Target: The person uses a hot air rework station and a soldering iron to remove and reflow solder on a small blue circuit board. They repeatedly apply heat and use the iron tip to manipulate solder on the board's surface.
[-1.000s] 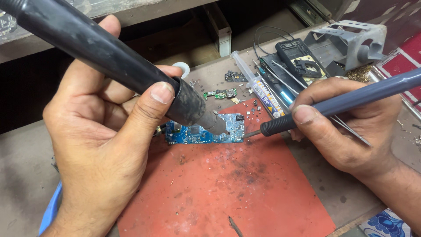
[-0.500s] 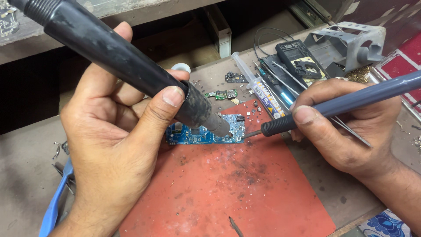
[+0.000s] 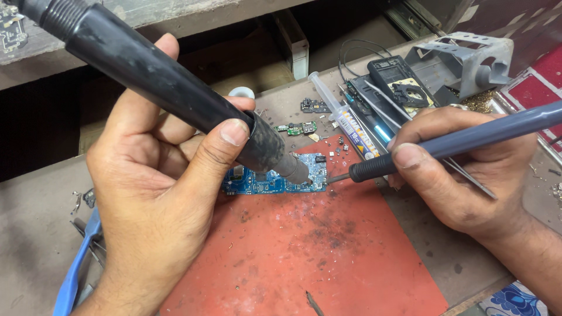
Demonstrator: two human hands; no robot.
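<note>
Left hand has a firm grip on the black hot-air wand, nozzle over the blue circuit board at the far edge of the red mat. Right hand pinches the blue soldering iron, tip at the board's right edge. A labelled clear syringe lies toward the counter's back edge, beside a black meter.

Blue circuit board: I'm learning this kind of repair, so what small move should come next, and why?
Probably ease the iron's tip left onto the blue circuit board: the right hand holds it at the board's right edge, where the left hand aims the black nozzle.
</note>
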